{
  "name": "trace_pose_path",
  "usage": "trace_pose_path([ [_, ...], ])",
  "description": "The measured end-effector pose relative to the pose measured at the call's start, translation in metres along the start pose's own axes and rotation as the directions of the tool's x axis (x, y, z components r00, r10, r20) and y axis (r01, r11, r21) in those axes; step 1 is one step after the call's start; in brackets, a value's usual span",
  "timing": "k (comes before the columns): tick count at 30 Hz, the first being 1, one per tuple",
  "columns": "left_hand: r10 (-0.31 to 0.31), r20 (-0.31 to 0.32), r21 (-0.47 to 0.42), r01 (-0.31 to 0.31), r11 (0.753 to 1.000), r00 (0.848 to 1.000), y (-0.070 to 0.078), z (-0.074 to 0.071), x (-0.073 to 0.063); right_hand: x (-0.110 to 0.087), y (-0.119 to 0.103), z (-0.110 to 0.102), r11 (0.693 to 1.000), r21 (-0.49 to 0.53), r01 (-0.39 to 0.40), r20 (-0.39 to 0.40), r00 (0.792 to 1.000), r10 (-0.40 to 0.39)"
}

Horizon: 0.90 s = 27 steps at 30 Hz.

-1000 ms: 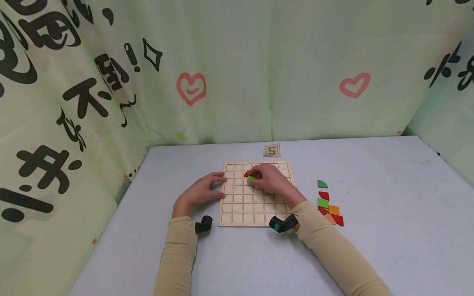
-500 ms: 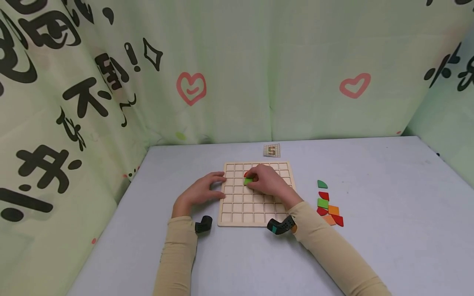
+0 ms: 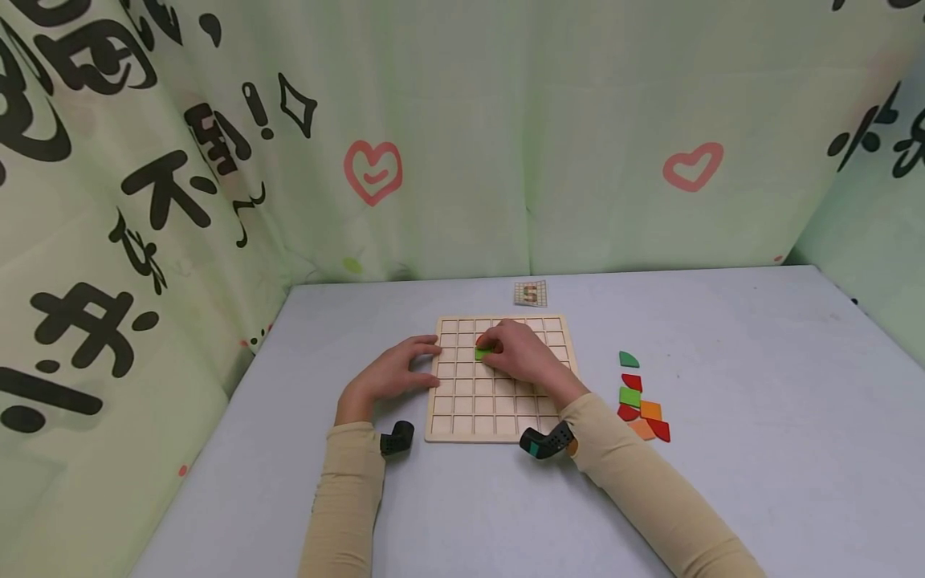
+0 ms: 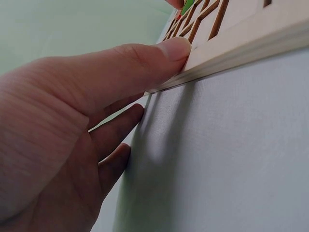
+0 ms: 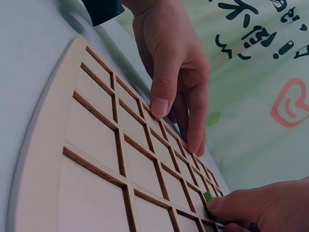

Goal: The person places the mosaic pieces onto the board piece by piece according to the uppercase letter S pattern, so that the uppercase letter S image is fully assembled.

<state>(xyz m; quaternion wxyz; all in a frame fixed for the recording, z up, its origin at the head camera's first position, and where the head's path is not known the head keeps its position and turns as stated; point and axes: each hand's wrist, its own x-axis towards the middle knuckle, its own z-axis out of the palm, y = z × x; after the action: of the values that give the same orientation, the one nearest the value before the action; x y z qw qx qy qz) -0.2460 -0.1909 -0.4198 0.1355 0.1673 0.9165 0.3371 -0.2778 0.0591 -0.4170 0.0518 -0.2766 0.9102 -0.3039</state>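
Note:
A square wooden grid board [image 3: 462,408] lies on the table. My left hand [image 3: 393,371] rests against its left edge, fingers spread and fairly straight. The left wrist view shows the thumb [image 4: 176,48] touching the board's rim. Over the upper-left cells, my right hand [image 3: 523,352] pinches a light green square tile [image 3: 480,354] at the grid. In the right wrist view the thumb presses on this green tile [image 5: 208,196], which sits partly in a cell. A red piece [image 3: 480,340] lies just above it, mostly hidden by the fingers.
Right of the board lie several loose pieces: a dark green quarter-round [image 3: 629,360], a light green square [image 3: 630,396], orange squares [image 3: 650,409] and red quarter-rounds [image 3: 632,383]. A small gridded pattern card [image 3: 531,294] lies behind the board. A patterned curtain [image 3: 462,233] stands behind the table.
My right hand has shifted slightly left, bringing the green tile down into line below the red piece. During the last half second it barely moves. The left hand stays put.

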Motion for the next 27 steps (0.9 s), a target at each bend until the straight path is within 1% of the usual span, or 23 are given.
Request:
trace_pose_path([
  [22, -0.004, 0.008, 0.011, 0.004, 1.000, 1.000, -0.0032, 0.0017, 0.0035, 0.0012, -0.0016, 0.0038, 0.999, -0.025, -0.033, -0.029, 0.999, 0.032],
  [27, -0.011, 0.008, 0.008, 0.011, 1.000, 1.000, -0.0040, 0.0021, 0.0036, 0.0007, -0.0008, 0.0030, 0.999, -0.009, -0.032, -0.028, 0.999, 0.031],
])
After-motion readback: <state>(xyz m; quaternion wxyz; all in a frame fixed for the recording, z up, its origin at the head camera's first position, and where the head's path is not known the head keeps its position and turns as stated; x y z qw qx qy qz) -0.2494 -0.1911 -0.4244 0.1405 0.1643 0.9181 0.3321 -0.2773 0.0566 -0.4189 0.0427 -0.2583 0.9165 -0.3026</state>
